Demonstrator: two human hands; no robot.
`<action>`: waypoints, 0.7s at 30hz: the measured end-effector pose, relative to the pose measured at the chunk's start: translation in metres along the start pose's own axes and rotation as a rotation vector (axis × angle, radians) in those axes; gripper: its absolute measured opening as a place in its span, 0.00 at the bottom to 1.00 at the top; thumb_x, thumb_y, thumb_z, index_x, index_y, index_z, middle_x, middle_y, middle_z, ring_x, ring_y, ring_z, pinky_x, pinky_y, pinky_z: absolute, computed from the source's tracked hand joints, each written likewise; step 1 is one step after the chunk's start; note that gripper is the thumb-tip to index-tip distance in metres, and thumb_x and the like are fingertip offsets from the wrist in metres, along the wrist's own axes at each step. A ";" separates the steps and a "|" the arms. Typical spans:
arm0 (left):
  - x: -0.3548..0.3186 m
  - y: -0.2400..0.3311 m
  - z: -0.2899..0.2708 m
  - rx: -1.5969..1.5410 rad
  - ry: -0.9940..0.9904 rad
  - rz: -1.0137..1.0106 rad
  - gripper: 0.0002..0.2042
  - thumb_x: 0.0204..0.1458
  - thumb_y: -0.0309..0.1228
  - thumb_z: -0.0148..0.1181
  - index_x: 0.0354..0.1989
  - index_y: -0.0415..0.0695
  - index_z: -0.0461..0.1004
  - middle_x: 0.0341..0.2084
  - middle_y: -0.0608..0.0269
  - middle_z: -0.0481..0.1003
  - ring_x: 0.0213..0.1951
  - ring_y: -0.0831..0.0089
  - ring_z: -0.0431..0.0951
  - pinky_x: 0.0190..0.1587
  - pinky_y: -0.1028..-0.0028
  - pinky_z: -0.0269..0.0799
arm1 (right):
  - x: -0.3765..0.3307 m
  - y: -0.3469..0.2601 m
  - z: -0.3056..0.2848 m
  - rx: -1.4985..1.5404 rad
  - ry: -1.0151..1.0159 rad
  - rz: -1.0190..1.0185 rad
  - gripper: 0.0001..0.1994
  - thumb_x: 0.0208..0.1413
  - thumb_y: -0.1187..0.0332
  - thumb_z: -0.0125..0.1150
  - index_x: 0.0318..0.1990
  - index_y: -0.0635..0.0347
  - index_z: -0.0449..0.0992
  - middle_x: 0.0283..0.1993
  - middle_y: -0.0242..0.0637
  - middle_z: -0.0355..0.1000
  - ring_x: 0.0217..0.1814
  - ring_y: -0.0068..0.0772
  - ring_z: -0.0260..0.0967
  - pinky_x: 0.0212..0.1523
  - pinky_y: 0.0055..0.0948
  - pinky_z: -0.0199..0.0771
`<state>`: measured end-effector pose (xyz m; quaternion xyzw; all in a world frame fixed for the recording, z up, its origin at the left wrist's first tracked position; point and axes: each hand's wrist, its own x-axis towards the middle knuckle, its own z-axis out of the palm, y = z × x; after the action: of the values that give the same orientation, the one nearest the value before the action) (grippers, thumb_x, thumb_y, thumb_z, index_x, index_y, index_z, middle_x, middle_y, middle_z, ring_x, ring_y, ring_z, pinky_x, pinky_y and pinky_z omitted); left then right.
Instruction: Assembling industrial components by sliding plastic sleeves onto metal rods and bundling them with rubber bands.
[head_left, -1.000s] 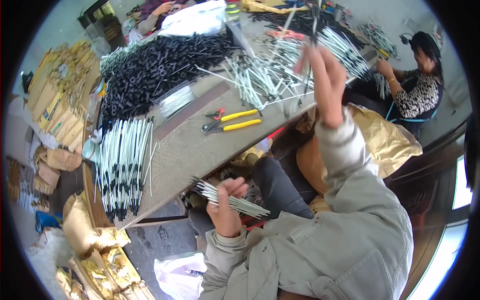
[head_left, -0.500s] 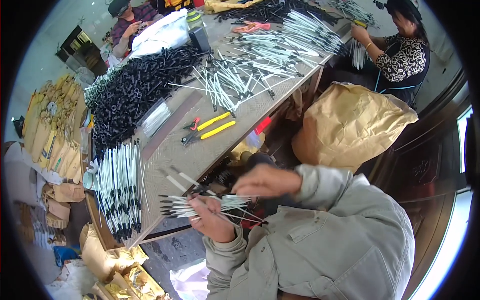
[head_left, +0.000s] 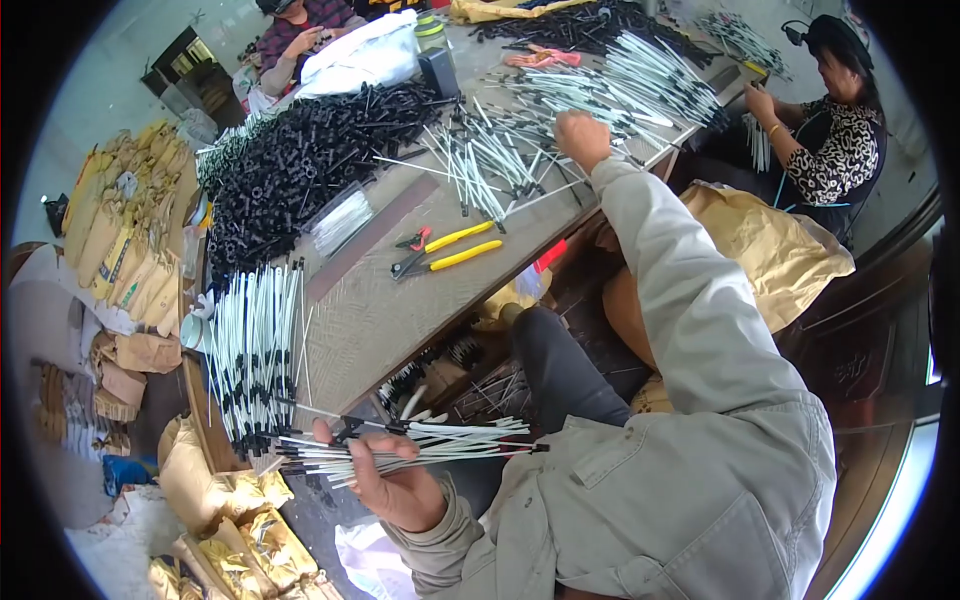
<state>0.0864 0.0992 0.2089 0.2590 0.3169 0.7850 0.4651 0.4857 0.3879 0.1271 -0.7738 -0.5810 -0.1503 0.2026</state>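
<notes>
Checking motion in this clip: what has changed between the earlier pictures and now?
The right hand, raised at first, came in to the rod bundle and now reaches forward and right to the loose white rods on the table; whether it holds any is unclear. The left hand still grips the bundle. The pliers stay put.

Loose bundle of white rods (head_left: 445, 446)

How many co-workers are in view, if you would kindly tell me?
2: a co-worker in plaid by the white bag, upper left, and a co-worker in a patterned top at the right; others may be hidden.
</notes>
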 end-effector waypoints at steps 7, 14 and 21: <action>-0.004 -0.009 -0.005 -0.059 -0.081 -0.155 0.14 0.55 0.29 0.49 0.49 0.43 0.61 0.32 0.50 0.75 0.28 0.68 0.77 0.31 0.74 0.74 | -0.004 -0.004 0.000 -0.014 0.036 -0.296 0.12 0.46 0.60 0.55 0.36 0.54 0.71 0.39 0.39 0.73 0.41 0.43 0.70 0.38 0.43 0.69; -0.005 -0.028 -0.017 0.148 -0.391 -0.190 0.15 0.58 0.35 0.45 0.48 0.37 0.63 0.41 0.46 0.72 0.44 0.59 0.73 0.52 0.59 0.65 | 0.010 0.000 0.005 0.005 0.075 -0.196 0.10 0.47 0.62 0.53 0.37 0.52 0.70 0.27 0.45 0.73 0.30 0.49 0.71 0.30 0.44 0.70; -0.003 -0.043 -0.011 0.222 -0.371 -0.280 0.14 0.58 0.32 0.44 0.45 0.35 0.67 0.44 0.46 0.70 0.46 0.60 0.72 0.52 0.63 0.65 | 0.019 -0.021 -0.059 0.221 0.400 -0.088 0.09 0.54 0.60 0.53 0.39 0.50 0.72 0.27 0.41 0.74 0.26 0.44 0.72 0.25 0.37 0.70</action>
<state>0.1043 0.1092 0.1693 0.4015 0.3433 0.6125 0.5881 0.4712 0.3801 0.1899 -0.6758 -0.5752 -0.2450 0.3904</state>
